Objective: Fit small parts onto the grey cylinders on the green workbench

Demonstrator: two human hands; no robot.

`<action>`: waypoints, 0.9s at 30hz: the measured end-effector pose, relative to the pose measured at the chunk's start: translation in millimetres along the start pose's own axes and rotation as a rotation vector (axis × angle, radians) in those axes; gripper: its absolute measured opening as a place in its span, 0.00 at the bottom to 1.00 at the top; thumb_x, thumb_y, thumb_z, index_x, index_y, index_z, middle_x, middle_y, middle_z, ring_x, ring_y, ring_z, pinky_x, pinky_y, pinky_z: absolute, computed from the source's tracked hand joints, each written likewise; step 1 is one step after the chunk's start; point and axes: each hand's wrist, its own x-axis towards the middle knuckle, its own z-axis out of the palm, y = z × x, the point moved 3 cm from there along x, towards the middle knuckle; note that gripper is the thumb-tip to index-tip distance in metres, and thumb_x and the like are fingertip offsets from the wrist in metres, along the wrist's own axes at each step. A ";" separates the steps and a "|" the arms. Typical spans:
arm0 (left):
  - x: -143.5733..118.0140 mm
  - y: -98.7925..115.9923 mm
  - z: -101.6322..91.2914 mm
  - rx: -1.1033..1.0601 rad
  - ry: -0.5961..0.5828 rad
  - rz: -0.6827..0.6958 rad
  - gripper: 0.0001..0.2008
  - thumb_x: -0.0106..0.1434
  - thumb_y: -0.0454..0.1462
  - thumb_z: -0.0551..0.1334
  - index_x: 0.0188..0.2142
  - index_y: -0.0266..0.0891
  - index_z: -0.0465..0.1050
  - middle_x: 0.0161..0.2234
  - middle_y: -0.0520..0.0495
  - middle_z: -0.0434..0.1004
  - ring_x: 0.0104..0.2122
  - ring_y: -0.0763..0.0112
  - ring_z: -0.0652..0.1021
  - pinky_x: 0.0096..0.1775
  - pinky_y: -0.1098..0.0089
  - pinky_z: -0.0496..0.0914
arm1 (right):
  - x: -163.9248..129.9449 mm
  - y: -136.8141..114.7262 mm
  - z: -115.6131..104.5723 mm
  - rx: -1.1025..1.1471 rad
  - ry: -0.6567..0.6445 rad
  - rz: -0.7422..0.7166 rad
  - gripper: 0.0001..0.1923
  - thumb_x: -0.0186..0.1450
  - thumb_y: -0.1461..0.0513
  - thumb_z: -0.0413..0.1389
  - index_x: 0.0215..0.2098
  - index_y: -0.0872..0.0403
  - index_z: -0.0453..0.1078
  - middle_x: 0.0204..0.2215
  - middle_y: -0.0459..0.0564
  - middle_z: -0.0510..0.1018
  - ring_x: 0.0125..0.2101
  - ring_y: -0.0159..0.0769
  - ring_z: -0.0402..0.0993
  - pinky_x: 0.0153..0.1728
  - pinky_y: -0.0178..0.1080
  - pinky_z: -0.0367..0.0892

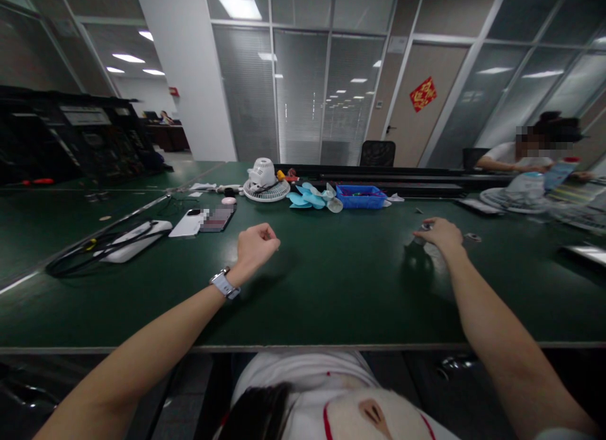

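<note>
Two bare forearms stretched forward, well apart. Left hand [255,244] curled into a loose fist, knuckles up, raised slightly, a watch [225,283] strapped at the wrist just behind it. Right hand [440,233] palm down, fingers bent and lowered, fingertips too small to tell whether pinching anything.

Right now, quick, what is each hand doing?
Left hand: closed in a fist above the dark green table; whether it holds anything cannot be told.
Right hand: fingers resting on a small grey metal part.
</note>
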 end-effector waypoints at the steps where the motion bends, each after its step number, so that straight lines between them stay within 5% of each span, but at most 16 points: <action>1: -0.8 0.2 0.9 -0.005 -0.008 0.009 0.02 0.48 0.36 0.61 0.21 0.40 0.71 0.19 0.53 0.74 0.23 0.70 0.72 0.27 0.70 0.61 | -5.2 -9.6 -0.1 0.016 0.020 -0.020 0.27 0.59 0.53 0.64 0.54 0.55 0.72 0.46 0.65 0.77 0.45 0.51 0.75 0.42 0.44 0.66; 5: -5.3 0.7 6.7 -0.025 -0.044 0.080 0.03 0.50 0.35 0.61 0.22 0.41 0.72 0.19 0.54 0.74 0.22 0.71 0.72 0.27 0.70 0.62 | -49.3 -79.4 5.4 0.234 0.068 -0.290 0.31 0.59 0.51 0.63 0.58 0.53 0.67 0.42 0.57 0.80 0.43 0.48 0.77 0.45 0.46 0.69; 11: -17.8 16.4 17.1 -0.015 -0.147 0.369 0.07 0.57 0.34 0.60 0.34 0.41 0.77 0.32 0.50 0.81 0.34 0.66 0.77 0.37 0.67 0.68 | -146.3 -174.9 17.7 0.651 -0.231 -0.809 0.42 0.58 0.50 0.65 0.65 0.49 0.55 0.40 0.51 0.81 0.42 0.44 0.78 0.47 0.48 0.70; 16: -24.9 30.3 29.3 -0.086 -0.216 0.504 0.14 0.66 0.44 0.59 0.45 0.42 0.78 0.42 0.46 0.81 0.45 0.62 0.75 0.48 0.62 0.68 | -185.6 -193.6 19.2 0.819 -0.349 -0.952 0.42 0.59 0.54 0.65 0.66 0.48 0.51 0.38 0.47 0.81 0.42 0.41 0.79 0.48 0.46 0.69; 23: -22.6 33.0 42.2 -0.093 -0.272 0.523 0.13 0.65 0.46 0.61 0.40 0.44 0.81 0.40 0.47 0.82 0.46 0.61 0.73 0.49 0.60 0.66 | -195.3 -198.5 29.3 0.851 -0.389 -0.993 0.41 0.60 0.54 0.64 0.66 0.47 0.52 0.39 0.47 0.81 0.41 0.41 0.79 0.46 0.46 0.71; 27: -15.3 31.4 36.2 -0.132 -0.196 0.475 0.13 0.65 0.46 0.61 0.39 0.44 0.81 0.39 0.47 0.82 0.45 0.61 0.73 0.48 0.62 0.67 | -196.1 -199.0 30.0 0.847 -0.377 -0.985 0.41 0.59 0.53 0.65 0.66 0.47 0.52 0.40 0.47 0.80 0.41 0.41 0.79 0.46 0.47 0.71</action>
